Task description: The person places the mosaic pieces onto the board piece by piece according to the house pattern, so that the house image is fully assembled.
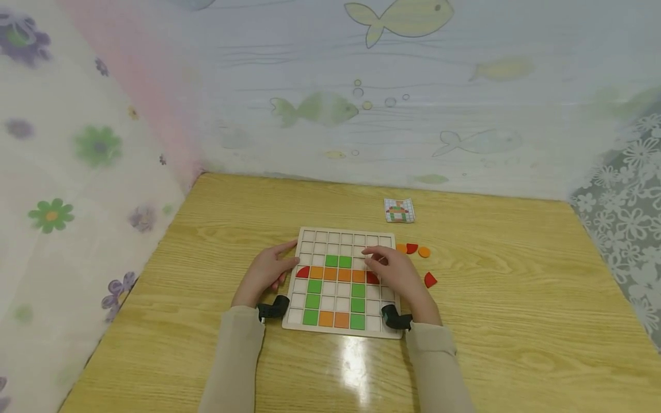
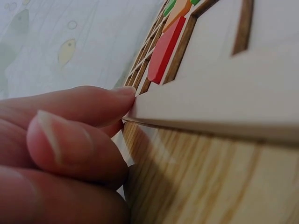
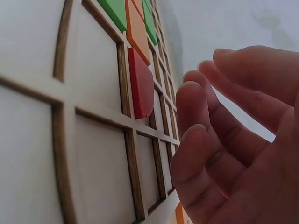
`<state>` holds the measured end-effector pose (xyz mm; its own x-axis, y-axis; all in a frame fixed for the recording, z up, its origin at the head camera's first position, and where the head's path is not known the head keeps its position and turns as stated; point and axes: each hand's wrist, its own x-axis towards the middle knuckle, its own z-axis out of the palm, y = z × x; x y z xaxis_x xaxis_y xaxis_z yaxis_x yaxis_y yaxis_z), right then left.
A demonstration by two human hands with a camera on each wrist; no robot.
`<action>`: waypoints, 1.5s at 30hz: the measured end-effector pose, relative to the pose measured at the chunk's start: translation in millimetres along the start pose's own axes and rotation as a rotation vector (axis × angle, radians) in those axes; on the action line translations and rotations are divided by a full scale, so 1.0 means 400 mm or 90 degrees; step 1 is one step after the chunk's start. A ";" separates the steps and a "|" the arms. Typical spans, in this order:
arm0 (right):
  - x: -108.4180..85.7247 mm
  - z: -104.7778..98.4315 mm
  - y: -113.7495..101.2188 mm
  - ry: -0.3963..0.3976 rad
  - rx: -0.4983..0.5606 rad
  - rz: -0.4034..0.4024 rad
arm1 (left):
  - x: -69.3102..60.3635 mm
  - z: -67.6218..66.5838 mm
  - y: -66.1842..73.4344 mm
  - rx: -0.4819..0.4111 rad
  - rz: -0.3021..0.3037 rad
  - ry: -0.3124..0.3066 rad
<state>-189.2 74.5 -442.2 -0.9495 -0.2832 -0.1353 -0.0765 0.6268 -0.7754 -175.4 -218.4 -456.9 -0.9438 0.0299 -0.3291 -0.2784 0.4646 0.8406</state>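
On the table lies a light wooden grid board (image 1: 342, 233) with green, orange and red tiles set in some cells. The left hand (image 1: 265, 269) is at the board's left edge. In the left wrist view one fingertip (image 2: 125, 91) touches the rim while other fingers are bent beside it. Over the board's right part hovers the right hand (image 1: 395, 269), its fingers loosely bent. No piece shows between them in the right wrist view. Near that hand, a red quarter-round tile (image 3: 141, 86) sits beside an orange tile (image 3: 137, 37) in the grid.
Right of the board lie loose pieces: an orange round piece (image 1: 424, 252), a red quarter-round (image 1: 411, 248) with orange next to it, and another red quarter-round (image 1: 431, 280). A small picture card (image 1: 399, 210) lies behind the board. A patterned wall (image 1: 310, 143) rises beyond the table.
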 end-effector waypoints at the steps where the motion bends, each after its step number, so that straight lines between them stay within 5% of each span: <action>1: -0.001 0.000 -0.001 0.001 0.000 -0.001 | 0.000 0.000 0.000 0.002 0.000 0.000; 19: -0.052 -0.063 0.022 0.006 -0.079 -0.028 | 0.001 0.002 -0.001 -0.002 0.006 0.003; 28: -0.072 -0.128 0.091 0.029 -0.121 0.014 | 0.000 0.000 0.001 0.001 -0.006 0.004; 45: -0.104 -0.175 0.130 0.009 -0.155 0.029 | 0.005 0.002 0.000 0.005 -0.010 0.003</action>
<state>-175.1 169.7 -433.5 -0.9577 -0.2411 -0.1572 -0.1025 0.7961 -0.5964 -177.3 -217.6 -458.0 -0.9403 0.0181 -0.3399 -0.2918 0.4715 0.8322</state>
